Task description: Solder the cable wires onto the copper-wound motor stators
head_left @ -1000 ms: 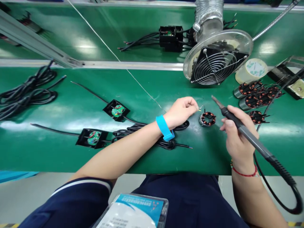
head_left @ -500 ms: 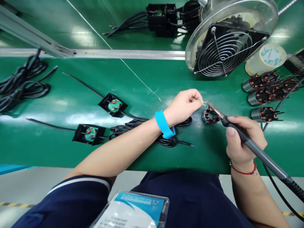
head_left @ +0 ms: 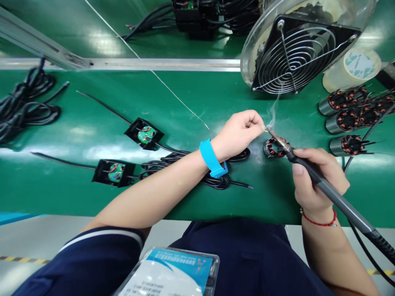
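The left hand (head_left: 239,131) is bare, and just behind it the wrist carries a bright blue wristband (head_left: 211,158), a smooth flat strap with its loose tail sticking out on the near side. The forearm behind that is bare up to a dark navy short sleeve (head_left: 101,257) edged with one thin white stripe. The right hand (head_left: 316,179) is bare too, with a thin red string bracelet (head_left: 321,220) around the wrist directly behind it. Between the forearms the lap shows dark navy clothing (head_left: 243,255)
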The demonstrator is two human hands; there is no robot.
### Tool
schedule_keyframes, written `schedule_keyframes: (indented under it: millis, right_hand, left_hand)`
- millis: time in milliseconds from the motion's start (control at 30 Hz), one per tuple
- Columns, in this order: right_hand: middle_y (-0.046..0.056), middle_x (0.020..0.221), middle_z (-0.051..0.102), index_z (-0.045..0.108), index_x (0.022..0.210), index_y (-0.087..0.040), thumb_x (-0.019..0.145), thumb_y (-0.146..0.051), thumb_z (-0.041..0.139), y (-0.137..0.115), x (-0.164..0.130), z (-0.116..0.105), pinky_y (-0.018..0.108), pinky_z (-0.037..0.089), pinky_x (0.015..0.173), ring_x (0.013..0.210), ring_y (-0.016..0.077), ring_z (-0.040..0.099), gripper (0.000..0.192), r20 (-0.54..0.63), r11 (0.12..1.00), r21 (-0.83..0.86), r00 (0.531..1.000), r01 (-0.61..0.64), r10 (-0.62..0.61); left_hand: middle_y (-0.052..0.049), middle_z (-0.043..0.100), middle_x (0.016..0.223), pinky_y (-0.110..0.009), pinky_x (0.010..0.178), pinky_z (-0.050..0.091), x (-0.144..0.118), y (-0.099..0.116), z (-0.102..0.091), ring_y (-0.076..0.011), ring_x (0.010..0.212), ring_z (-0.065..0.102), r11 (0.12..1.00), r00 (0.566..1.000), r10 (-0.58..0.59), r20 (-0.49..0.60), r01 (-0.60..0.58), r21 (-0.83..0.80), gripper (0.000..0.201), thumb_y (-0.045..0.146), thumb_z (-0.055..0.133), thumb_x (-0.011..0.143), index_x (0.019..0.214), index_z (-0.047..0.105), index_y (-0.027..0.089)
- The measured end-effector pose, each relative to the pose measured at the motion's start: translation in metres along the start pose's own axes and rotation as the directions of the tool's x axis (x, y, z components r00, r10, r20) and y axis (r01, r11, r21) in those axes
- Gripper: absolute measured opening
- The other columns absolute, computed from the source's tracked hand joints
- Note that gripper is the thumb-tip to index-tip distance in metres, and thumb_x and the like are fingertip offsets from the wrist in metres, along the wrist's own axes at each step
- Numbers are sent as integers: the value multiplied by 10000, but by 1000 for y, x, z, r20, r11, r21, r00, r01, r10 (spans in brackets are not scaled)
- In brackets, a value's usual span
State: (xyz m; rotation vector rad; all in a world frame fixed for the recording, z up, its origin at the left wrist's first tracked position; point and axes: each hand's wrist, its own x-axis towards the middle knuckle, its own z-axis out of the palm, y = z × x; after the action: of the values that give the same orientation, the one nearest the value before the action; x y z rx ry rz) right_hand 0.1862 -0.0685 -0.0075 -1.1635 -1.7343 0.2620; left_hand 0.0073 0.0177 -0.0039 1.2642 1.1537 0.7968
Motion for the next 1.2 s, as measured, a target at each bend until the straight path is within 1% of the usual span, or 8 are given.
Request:
schedule_keyframes:
  millis: [100, 267, 533, 700, 867, 1000, 1100, 1200]
  right_hand:
    - [3, 806, 711, 694, 1064, -249, 839, -197, 659, 0, 0, 1, 318, 456, 551, 606, 158, 581, 234, -6, 1000, 6, 1000, 13, -13]
    - [22, 843, 722, 694, 1095, -274, 852, -227, 653, 1, -1, 0, 350, 465, 553, 637, 186, 595, 251, -65, 1000, -10, 998, 16, -17]
    - [1, 782, 700, 686, 1053, -268, 852, -231, 653, 1, -1, 0, 328, 448, 531, 600, 161, 562, 207, -17, 1000, 6, 1000, -2, 2]
    - [19, 880, 730, 679, 1111, -290, 855, -244, 655, 2, -2, -1, 354, 488, 576, 659, 185, 612, 261, -54, 1000, -30, 999, -2, 1]
    - [26, 912, 729, 660, 1188, -316, 844, -247, 684, 6, -4, 0, 372, 530, 607, 692, 201, 644, 351, -19, 999, -39, 1000, -9, 9]
    - [32, 1075, 736, 578, 1337, -353, 867, -321, 702, 9, -2, 3, 425, 597, 758, 834, 233, 714, 487, -2, 992, -86, 996, -90, 90]
    - [35, 1182, 711, 496, 1417, -356, 922, -354, 643, 5, 9, 2, 434, 612, 817, 931, 240, 738, 516, 18, 977, -21, 977, -210, 210]
    - [33, 1084, 740, 493, 1399, -332, 960, -309, 578, 3, 25, 4, 406, 608, 827, 925, 219, 741, 448, 120, 961, -39, 954, -273, 275]
  left_hand:
    - [50, 475, 605, -235, 557, 305, 0, 0, 0, -71, 565, 401, 1000, 1000, -1, 5, 1, 12, 171, 14, 528, 793, 685, 536, 146]
    - [47, 474, 610, -236, 555, 302, -1, 1, 0, -73, 567, 401, 1000, 1000, -2, 18, 1, 20, 164, 43, 537, 808, 685, 527, 152]
    - [45, 460, 607, -241, 559, 297, -2, 2, 0, -73, 563, 383, 1000, 1000, -5, 18, 5, 28, 167, 42, 523, 811, 687, 525, 153]
    - [45, 465, 605, -238, 557, 303, -1, 1, 0, -74, 566, 397, 1000, 1000, -16, 24, 16, 16, 162, 39, 517, 808, 692, 529, 152]
    - [50, 467, 580, -235, 541, 291, -2, 3, 1, -70, 546, 389, 999, 999, -41, 16, 41, 9, 178, 21, 511, 801, 681, 522, 152]
    - [52, 470, 573, -237, 539, 294, -1, 4, 1, -68, 538, 393, 999, 999, -42, 20, 42, -1, 185, 21, 513, 804, 675, 520, 154]
    - [52, 475, 573, -237, 545, 303, -1, 3, 1, -70, 541, 405, 999, 999, -46, 16, 47, -9, 192, 13, 509, 801, 672, 520, 155]
    - [52, 482, 578, -235, 553, 313, -1, 3, 2, -70, 545, 415, 999, 999, -50, 11, 50, -12, 197, 7, 508, 802, 673, 524, 154]
